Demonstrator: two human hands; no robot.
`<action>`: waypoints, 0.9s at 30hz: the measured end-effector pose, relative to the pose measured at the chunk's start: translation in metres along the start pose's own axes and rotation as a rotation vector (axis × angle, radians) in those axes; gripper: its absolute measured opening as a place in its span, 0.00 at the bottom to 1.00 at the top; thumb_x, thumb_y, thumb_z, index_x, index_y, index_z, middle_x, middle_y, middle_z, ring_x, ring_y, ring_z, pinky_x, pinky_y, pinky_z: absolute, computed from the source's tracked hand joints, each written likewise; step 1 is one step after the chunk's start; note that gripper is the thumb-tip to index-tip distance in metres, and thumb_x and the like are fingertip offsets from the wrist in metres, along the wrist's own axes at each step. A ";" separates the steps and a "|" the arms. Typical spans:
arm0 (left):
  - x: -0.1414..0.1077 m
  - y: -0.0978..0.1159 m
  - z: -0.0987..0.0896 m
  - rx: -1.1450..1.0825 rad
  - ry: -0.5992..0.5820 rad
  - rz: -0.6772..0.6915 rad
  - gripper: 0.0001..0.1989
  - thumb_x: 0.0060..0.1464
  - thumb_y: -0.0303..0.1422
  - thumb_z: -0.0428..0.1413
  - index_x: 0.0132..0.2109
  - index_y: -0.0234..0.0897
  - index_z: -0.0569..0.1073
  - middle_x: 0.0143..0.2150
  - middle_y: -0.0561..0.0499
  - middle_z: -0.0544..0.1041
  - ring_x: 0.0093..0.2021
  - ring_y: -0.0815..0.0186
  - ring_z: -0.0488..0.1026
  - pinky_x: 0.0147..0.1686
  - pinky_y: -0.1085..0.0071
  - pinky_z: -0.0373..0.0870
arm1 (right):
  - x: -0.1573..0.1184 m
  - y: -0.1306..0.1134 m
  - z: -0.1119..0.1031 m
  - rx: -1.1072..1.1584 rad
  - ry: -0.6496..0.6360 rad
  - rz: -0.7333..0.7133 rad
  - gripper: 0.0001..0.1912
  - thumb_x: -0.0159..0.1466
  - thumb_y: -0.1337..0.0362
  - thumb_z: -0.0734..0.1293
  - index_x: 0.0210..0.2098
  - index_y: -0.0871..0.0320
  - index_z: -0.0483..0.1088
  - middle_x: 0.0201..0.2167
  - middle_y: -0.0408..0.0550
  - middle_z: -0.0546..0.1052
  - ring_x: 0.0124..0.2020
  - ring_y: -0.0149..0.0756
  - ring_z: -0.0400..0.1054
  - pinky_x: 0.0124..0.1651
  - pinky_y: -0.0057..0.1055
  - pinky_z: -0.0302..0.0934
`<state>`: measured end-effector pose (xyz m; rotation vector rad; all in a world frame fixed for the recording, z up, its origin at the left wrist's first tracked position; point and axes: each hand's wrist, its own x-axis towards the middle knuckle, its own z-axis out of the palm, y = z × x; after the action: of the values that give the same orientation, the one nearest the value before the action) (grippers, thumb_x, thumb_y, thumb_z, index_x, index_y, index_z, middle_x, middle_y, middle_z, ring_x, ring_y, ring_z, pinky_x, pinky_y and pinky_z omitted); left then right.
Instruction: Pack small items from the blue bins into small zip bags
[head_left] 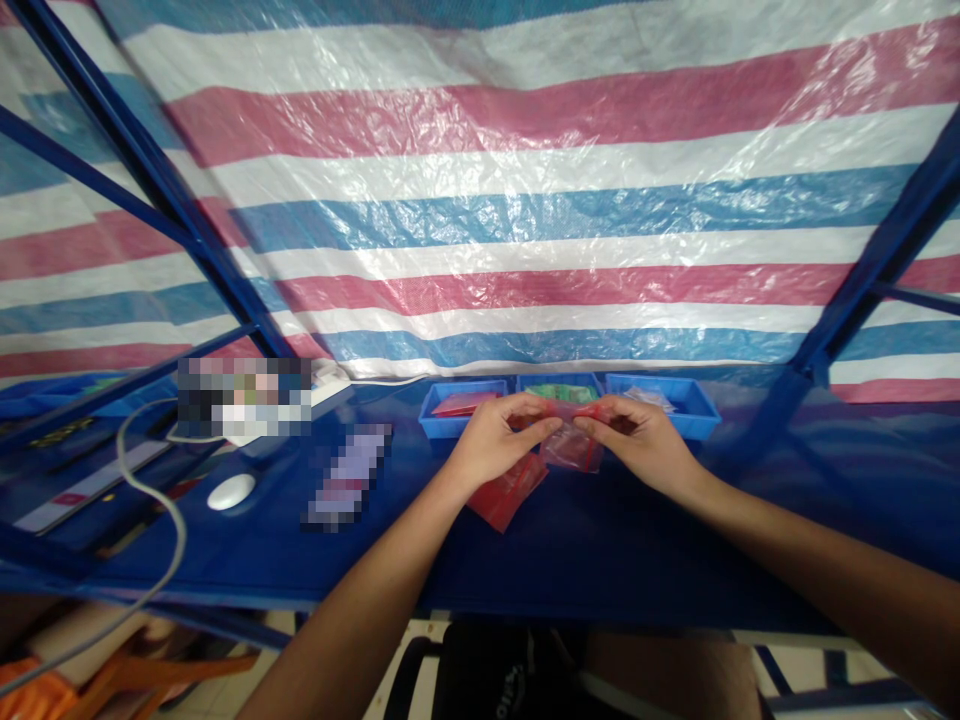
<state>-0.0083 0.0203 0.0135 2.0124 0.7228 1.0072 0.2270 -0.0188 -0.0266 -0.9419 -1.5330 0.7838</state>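
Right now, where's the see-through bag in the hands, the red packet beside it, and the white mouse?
See-through bag (572,449): head view, on its lower part.
Red packet (505,498): head view, on its uncovered part.
White mouse (231,491): head view, middle of its top.

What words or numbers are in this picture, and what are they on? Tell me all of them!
None that I can read for sure.
Black cloth at the bottom: pale slanted letters, too unclear.
Pale strip at far left: reddish mark, too small.
Pixelated oblong on the table: blocked out.
Clear bag in the hands: no readable print.
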 end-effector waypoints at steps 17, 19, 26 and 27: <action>-0.006 0.015 0.010 0.271 -0.026 0.290 0.14 0.62 0.41 0.67 0.51 0.39 0.82 0.48 0.43 0.83 0.46 0.59 0.80 0.49 0.64 0.77 | -0.007 -0.009 0.006 0.005 0.055 -0.085 0.14 0.69 0.50 0.73 0.41 0.50 0.69 0.34 0.43 0.76 0.33 0.39 0.75 0.35 0.35 0.76; -0.007 0.016 0.013 0.283 -0.020 0.295 0.19 0.59 0.43 0.69 0.52 0.38 0.81 0.48 0.43 0.83 0.47 0.58 0.80 0.50 0.63 0.76 | -0.009 -0.013 0.007 0.009 -0.016 -0.088 0.12 0.71 0.51 0.72 0.45 0.50 0.71 0.39 0.45 0.79 0.40 0.41 0.78 0.41 0.36 0.77; -0.005 0.011 0.009 0.222 0.121 0.167 0.12 0.69 0.41 0.60 0.45 0.38 0.83 0.42 0.47 0.84 0.42 0.62 0.80 0.45 0.67 0.74 | -0.013 -0.019 0.006 0.031 -0.099 -0.084 0.14 0.75 0.51 0.67 0.53 0.50 0.75 0.48 0.49 0.80 0.40 0.39 0.79 0.46 0.40 0.78; -0.004 0.009 0.008 0.180 0.144 0.142 0.13 0.69 0.41 0.59 0.44 0.38 0.83 0.41 0.48 0.85 0.41 0.62 0.81 0.44 0.67 0.74 | -0.012 -0.018 0.006 0.011 -0.053 -0.093 0.14 0.74 0.50 0.69 0.53 0.50 0.75 0.47 0.48 0.80 0.39 0.39 0.78 0.43 0.38 0.77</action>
<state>-0.0029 0.0096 0.0157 2.1872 0.7796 1.2174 0.2190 -0.0376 -0.0179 -0.8417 -1.6049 0.7549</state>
